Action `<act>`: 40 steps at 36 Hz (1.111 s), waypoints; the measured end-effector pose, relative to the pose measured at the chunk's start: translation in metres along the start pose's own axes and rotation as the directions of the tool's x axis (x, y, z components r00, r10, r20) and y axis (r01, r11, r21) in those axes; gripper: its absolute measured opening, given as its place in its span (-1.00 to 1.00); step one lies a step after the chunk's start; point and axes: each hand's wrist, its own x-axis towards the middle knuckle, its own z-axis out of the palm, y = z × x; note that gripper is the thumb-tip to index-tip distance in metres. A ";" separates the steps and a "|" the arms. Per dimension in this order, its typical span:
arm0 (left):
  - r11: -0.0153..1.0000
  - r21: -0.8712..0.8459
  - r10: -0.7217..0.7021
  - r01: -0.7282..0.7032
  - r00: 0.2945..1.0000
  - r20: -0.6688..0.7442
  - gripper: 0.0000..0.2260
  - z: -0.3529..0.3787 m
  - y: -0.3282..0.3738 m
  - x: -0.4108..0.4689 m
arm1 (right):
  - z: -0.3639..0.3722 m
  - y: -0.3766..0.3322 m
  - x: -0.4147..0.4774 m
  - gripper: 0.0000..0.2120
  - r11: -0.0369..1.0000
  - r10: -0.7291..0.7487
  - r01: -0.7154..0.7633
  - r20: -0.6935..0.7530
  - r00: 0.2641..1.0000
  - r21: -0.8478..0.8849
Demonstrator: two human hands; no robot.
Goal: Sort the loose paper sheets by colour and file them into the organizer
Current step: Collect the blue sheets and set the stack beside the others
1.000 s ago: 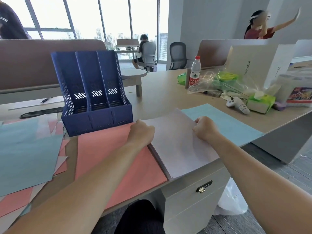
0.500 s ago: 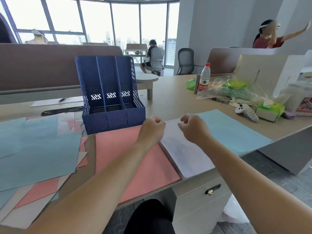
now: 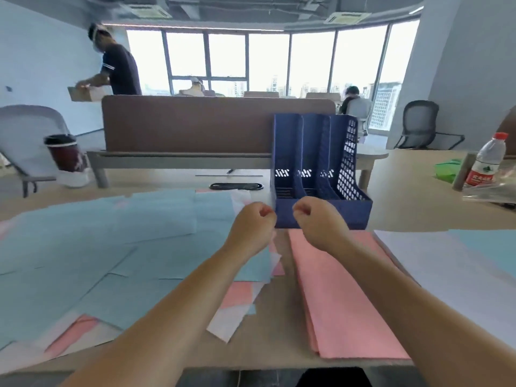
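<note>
A dark blue three-slot file organizer (image 3: 321,174) stands on the desk, its slots showing no paper. My left hand (image 3: 252,226) and my right hand (image 3: 318,222) hover side by side just in front of it, both with fingers curled and holding nothing. A mixed spread of loose blue, pink and white sheets (image 3: 111,247) covers the desk to the left. A neat pink stack (image 3: 343,297) lies under my right forearm. A white stack (image 3: 446,269) and a blue stack (image 3: 491,250) lie to the right.
A water bottle (image 3: 487,160) and plastic bags stand at the far right. A brown desk divider (image 3: 217,124) runs behind the organizer, with a black strap (image 3: 236,186) and a pen before it. People stand and sit in the background.
The camera has turned left, bringing the loose spread into view. Both hands left the white stack and came together in front of the organizer, fingers curled.
</note>
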 end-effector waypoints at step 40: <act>0.727 0.517 -0.397 0.452 0.891 -0.221 -0.73 -0.315 -0.271 -0.026 | 0.316 -0.305 0.052 -0.66 0.889 0.008 -0.255 0.543 0.840 0.381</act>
